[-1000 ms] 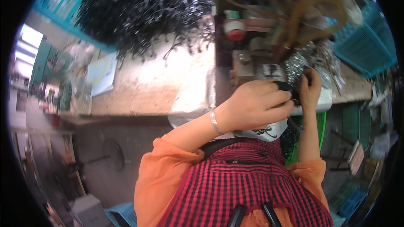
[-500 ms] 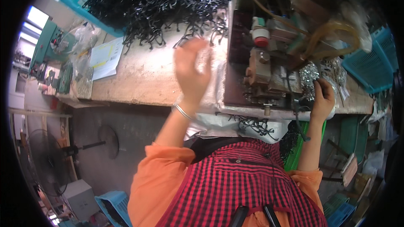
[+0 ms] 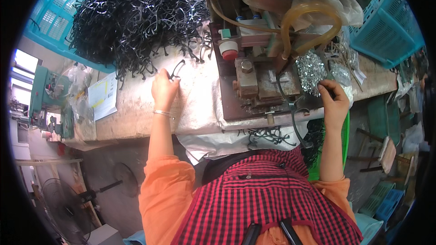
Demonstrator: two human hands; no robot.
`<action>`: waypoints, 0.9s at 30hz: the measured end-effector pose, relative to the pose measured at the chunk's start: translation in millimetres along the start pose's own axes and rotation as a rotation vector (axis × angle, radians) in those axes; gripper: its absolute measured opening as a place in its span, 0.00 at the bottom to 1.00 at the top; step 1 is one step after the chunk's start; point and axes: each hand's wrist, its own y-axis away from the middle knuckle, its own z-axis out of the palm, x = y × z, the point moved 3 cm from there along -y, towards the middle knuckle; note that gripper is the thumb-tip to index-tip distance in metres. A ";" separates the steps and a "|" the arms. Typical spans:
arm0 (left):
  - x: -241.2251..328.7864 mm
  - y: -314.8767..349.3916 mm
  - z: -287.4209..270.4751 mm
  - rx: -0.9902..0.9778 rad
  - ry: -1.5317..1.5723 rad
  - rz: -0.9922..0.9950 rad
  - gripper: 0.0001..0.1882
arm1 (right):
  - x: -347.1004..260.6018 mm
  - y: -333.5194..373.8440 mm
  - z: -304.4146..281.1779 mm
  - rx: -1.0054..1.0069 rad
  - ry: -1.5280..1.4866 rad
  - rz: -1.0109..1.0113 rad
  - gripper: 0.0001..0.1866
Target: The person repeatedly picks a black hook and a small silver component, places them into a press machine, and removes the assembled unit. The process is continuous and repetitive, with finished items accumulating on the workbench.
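My left hand (image 3: 164, 91) is pinched on a curved black strip (image 3: 178, 69), thin, with a forked end, just short of a big tangled heap of black strips (image 3: 136, 18). My right hand (image 3: 335, 102) has its thumb and fingers bent together at the edge of a pile of small shiny metal pieces (image 3: 311, 73). Whatever lies between those fingertips is too small to make out. Between my hands stands a greasy metal machine (image 3: 268, 84). From its front right another long black strip (image 3: 296, 129) hangs down over the table edge.
A red-and-white push button (image 3: 228, 50) and a yellowish hose loop (image 3: 313, 11) are on the machine. Blue crates flank it, one behind the heap (image 3: 54, 22), one at right (image 3: 386, 27). A paper sheet (image 3: 103, 96) lies left. A green basket (image 3: 338, 149) stands below the table edge.
My left hand, empty and blurred before, now has a black strip in its fingers. The right hand stays by the metal pieces. The whole view has shifted.
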 end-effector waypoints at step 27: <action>218.8 105.4 -171.9 -0.143 1.548 0.505 0.18 | -122.0 0.7 46.2 -0.275 -0.418 -0.095 0.23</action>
